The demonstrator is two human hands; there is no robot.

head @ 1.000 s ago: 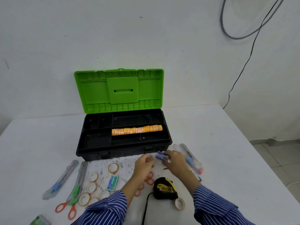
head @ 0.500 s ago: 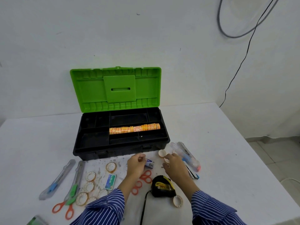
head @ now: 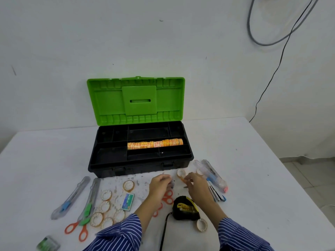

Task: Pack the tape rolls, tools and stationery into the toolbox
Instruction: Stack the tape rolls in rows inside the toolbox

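The black toolbox [head: 141,167] stands open with its green lid [head: 136,100] up, and a row of orange tape rolls [head: 155,143] lies in its tray. In front of it, my left hand [head: 159,183] curls round a small staple box [head: 172,184] that is mostly hidden by my fingers. My right hand [head: 195,183] pinches the orange edge of a small tape roll [head: 183,180]. Another small roll [head: 181,172] lies just beyond it. Orange scissors [head: 167,197] lie under my left wrist. A black and yellow tape measure [head: 184,208] sits between my forearms.
To the left lie two utility knives [head: 72,196], several small tape rolls [head: 106,195], a staple box [head: 127,201], orange scissors [head: 78,228] and a green packet [head: 48,244]. More cutters [head: 211,173] and a clip [head: 218,195] lie right of my hand. One roll [head: 201,224] sits near my right sleeve.
The small staple box passed from between both hands into my left hand alone. My right hand moved to the tape rolls near the toolbox front and took hold of one.
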